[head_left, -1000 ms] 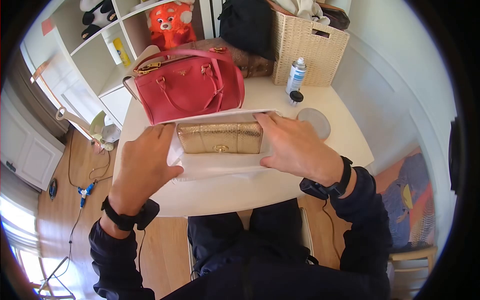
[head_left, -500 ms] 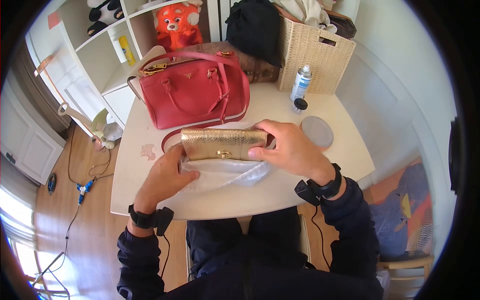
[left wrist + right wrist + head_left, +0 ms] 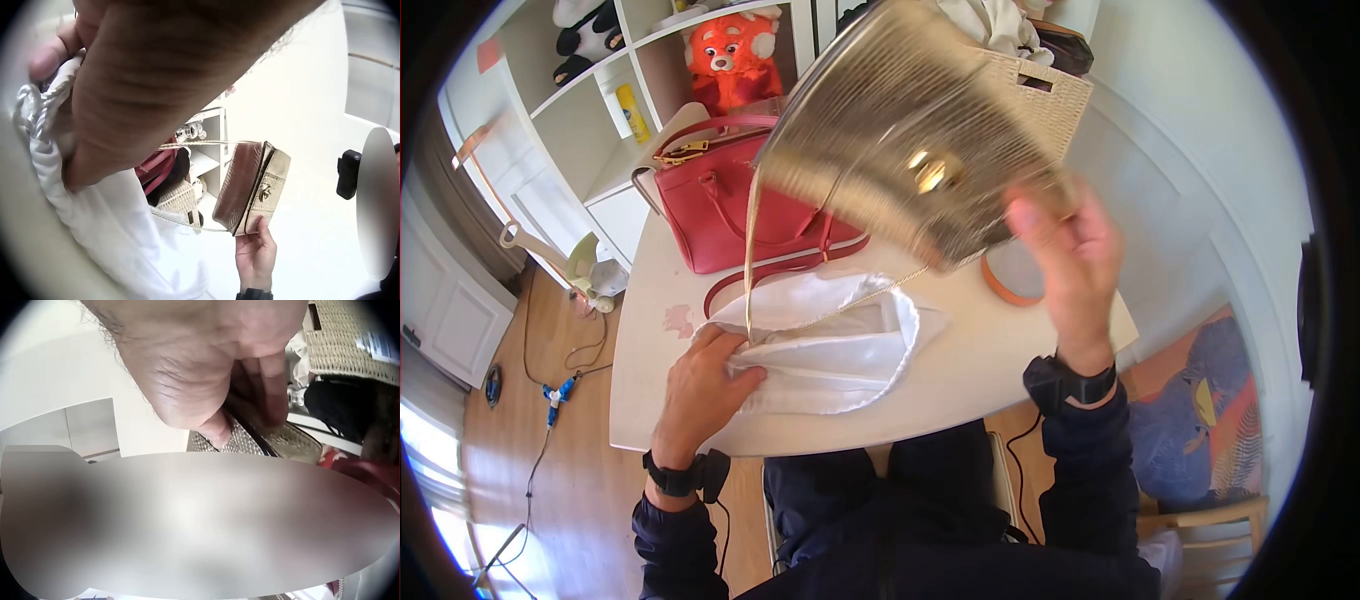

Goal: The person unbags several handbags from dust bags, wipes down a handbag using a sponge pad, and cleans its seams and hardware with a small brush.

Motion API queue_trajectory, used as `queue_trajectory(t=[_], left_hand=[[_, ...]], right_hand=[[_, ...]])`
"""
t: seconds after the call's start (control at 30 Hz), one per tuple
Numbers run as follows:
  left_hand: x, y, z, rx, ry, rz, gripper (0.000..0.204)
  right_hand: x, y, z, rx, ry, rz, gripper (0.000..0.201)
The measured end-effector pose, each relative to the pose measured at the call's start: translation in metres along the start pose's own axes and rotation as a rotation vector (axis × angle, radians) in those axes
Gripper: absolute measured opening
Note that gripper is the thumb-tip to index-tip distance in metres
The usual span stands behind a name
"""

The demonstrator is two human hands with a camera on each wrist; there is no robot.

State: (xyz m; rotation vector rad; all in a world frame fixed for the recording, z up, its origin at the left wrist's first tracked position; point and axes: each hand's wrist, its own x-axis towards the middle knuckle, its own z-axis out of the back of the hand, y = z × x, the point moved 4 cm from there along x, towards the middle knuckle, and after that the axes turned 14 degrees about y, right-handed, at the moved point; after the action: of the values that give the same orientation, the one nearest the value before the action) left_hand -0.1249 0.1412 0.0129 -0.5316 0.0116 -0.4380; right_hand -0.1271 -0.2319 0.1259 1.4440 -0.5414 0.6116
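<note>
The right hand pinches the gold, textured, clasped handbag above the white fabric drawstring pouch, whose edge the left hand grips, apparently to steady it.

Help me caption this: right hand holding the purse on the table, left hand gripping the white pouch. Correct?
Not on the table: the head view shows the right hand holding the purse above it, left hand gripping the white pouch.

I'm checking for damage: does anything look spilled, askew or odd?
A reddish patch marks the pale table left of the white pouch, unlike the plain surface around it; stain or wear, I can't tell.
</note>
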Motion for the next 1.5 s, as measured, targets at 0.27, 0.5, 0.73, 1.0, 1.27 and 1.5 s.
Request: queue_trajectory(t=[0.27, 0.5, 0.73, 1.0, 1.27, 1.5], left_hand=[[-0.015, 0.006, -0.002, -0.149, -0.076, 0.147, 0.043], [-0.017, 0.011, -0.01, -0.231, -0.165, 0.087, 0.042], [-0.018, 0.01, -0.009, -0.193, -0.159, 0.124, 0.039], [-0.018, 0.011, -0.012, -0.201, -0.188, 0.103, 0.037], [-0.018, 0.01, -0.011, -0.175, -0.165, 0.124, 0.037], [-0.018, 0.01, -0.012, -0.168, -0.171, 0.11, 0.037]], right_hand=[[0.018, -0.003, 0.058, -0.312, -0.325, 0.041, 0.034], [0.019, -0.05, 0.038, -0.654, -0.218, -0.114, 0.032], [0.037, -0.119, 0.023, -0.881, -0.097, -0.261, 0.037], [0.037, -0.141, 0.015, -1.043, 0.119, -0.311, 0.037], [0.04, -0.131, 0.021, -1.024, 0.138, -0.302, 0.038], [0.039, -0.155, 0.019, -0.962, 0.077, -0.22, 0.039]])
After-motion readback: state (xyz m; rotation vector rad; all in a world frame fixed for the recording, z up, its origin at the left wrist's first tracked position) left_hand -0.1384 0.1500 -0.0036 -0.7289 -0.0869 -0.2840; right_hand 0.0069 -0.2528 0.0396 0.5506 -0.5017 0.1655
